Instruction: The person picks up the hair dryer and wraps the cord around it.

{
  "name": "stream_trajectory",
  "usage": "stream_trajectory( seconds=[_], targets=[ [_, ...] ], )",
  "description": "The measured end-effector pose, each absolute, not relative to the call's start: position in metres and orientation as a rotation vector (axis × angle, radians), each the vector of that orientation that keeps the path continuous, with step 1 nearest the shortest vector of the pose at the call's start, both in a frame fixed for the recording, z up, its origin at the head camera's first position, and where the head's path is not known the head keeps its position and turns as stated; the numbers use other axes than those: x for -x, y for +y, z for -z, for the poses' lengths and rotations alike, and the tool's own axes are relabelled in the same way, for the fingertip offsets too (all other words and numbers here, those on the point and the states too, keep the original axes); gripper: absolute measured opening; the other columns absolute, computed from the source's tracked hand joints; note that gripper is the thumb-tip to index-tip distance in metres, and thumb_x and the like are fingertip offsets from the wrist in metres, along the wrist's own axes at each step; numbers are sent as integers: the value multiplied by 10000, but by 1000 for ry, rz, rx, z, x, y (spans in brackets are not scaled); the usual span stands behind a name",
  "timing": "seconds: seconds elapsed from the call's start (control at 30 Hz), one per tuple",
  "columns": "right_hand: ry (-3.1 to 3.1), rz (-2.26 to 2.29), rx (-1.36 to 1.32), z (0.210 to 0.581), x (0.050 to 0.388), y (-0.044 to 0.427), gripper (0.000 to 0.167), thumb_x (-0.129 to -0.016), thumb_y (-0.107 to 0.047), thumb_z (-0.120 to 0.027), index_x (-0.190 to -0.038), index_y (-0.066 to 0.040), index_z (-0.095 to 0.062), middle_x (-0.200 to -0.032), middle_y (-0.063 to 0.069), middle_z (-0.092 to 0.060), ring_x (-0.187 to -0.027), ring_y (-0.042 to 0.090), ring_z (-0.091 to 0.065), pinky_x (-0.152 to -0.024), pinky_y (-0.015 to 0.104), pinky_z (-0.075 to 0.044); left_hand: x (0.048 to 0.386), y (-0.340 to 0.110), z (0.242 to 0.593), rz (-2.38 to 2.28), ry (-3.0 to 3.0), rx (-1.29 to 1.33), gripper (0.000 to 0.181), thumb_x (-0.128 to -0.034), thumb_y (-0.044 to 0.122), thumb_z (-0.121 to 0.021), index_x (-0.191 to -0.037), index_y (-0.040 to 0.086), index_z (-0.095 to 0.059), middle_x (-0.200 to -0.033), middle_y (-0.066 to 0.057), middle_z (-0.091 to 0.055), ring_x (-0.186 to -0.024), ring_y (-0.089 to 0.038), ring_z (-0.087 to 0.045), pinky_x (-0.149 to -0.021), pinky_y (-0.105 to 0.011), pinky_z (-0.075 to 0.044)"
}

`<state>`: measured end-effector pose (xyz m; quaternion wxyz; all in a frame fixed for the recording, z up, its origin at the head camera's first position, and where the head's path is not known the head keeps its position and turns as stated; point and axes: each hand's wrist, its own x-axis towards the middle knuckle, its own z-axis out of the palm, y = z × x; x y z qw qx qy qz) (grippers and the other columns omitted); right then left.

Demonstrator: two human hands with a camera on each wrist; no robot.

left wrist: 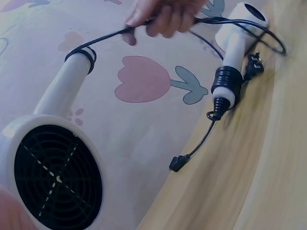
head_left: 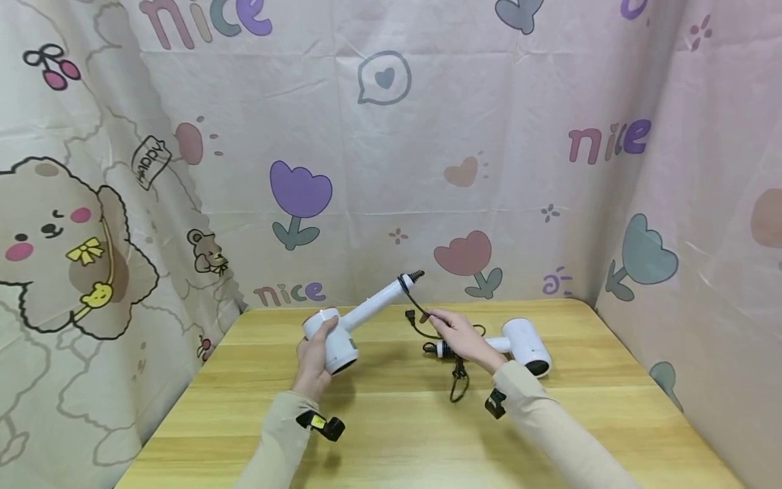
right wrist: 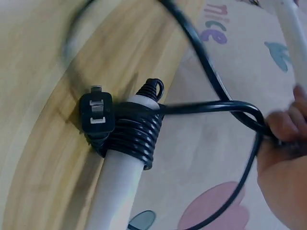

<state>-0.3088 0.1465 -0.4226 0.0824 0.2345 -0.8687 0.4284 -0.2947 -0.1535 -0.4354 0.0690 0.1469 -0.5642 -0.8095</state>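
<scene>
My left hand (head_left: 313, 358) grips a white hair dryer (head_left: 341, 343) by its barrel, handle slanting up to the right. The left wrist view shows its dark round grille (left wrist: 58, 177). Black cord (head_left: 416, 303) loops round the handle's end and runs taut to my right hand (head_left: 462, 334), which pinches it; slack loops hang beyond the fingers. Below that hand, a second white hair dryer (head_left: 527, 345) lies on the table, black cord (right wrist: 132, 132) wound round its handle. One black plug (left wrist: 179, 163) lies near the handle's end, another (right wrist: 97, 115) beside the winding.
The wooden table (head_left: 391, 421) has light planks. A patterned curtain (head_left: 391, 136) hangs behind it and down both sides. Each wrist carries a small black camera, one on the left sleeve (head_left: 275, 438), one on the right sleeve (head_left: 544, 401).
</scene>
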Motion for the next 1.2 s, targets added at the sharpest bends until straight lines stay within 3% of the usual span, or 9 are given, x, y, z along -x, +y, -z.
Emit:
stream_trajectory(
  seconds=[0.07, 0.2, 0.33, 0.43, 0.5, 0.53, 0.73, 1.03, 1.2],
  targets=[
    [-2646, -1357, -708, 421, 315, 153, 330, -1067, -290, -408, -1174, -119, -669, -753, 34, -543, -701, 175, -485, -693, 331, -452, 296, -156, 434, 2477, -1685, -430, 717, -835, 440, -755, -1319, 42, -406, -968, 18, -644, -813, -133, -675, -772, -335, -577],
    [-2716, -1528, -627, 418, 327, 169, 343, -1061, -308, -421, -1037, -90, -683, -712, -9, -448, -624, 159, -381, -630, 305, -390, 299, -162, 430, 2553, -1670, -394, 675, -853, 432, -735, -1312, 57, -413, -908, 45, -665, -808, -130, -680, -780, -318, -573],
    [-2791, -1535, -478, 416, 335, 180, 371, -1021, -410, -489, -958, -119, -711, -905, 8, -616, -702, 190, -465, -728, 357, -439, 297, -163, 431, 2617, -1710, -332, 581, -887, 420, -694, -1274, 75, -433, -896, 31, -663, -807, -143, -670, -776, -322, -565],
    [-2843, -1453, -448, 412, 338, 180, 382, -996, -450, -526, -939, -138, -739, -1180, 62, -673, -959, 236, -600, -910, 454, -477, 296, -163, 435, 2669, -1760, -267, 528, -920, 422, -638, -1266, 82, -429, -898, 16, -653, -806, -149, -656, -767, -318, -556],
    [-2856, -1392, -439, 406, 339, 179, 365, -981, -448, -556, -923, -148, -755, -1225, 90, -670, -1014, 250, -614, -924, 467, -485, 296, -163, 437, 2699, -1790, -241, 536, -921, 429, -622, -1275, 81, -420, -907, 0, -652, -802, -158, -657, -758, -316, -556],
    [-2852, -1350, -424, 403, 339, 179, 358, -974, -443, -571, -906, -149, -763, -1196, 89, -684, -1059, 241, -601, -911, 447, -493, 295, -163, 438, 2710, -1812, -221, 551, -923, 435, -613, -1289, 77, -408, -915, -7, -649, -801, -164, -659, -754, -316, -558],
    [-2823, -1045, -315, 383, 343, 178, 392, -895, -528, -649, -764, -178, -767, -681, -10, -666, -551, 153, -405, -517, 292, -365, 294, -166, 443, 2738, -1937, -131, 619, -933, 437, -571, -1344, 28, -354, -927, -33, -648, -781, -180, -675, -721, -318, -573],
    [-2737, -659, -219, 373, 343, 181, 602, -766, -695, -683, -481, -215, -456, -448, -86, -296, -441, 101, -281, -410, 238, -201, 294, -168, 445, 2516, -2120, -131, 589, -900, 390, -650, -1308, 44, -403, -917, -38, -664, -783, -193, -677, -713, -381, -582],
    [-2615, -572, -262, 372, 342, 177, 517, -737, -647, -742, -499, -223, -567, -418, -92, -280, -416, 100, -263, -393, 244, -188, 295, -168, 439, 2284, -2222, -76, 622, -861, 318, -717, -1341, 56, -421, -971, -86, -649, -759, -202, -676, -681, -406, -594]
  ],
)
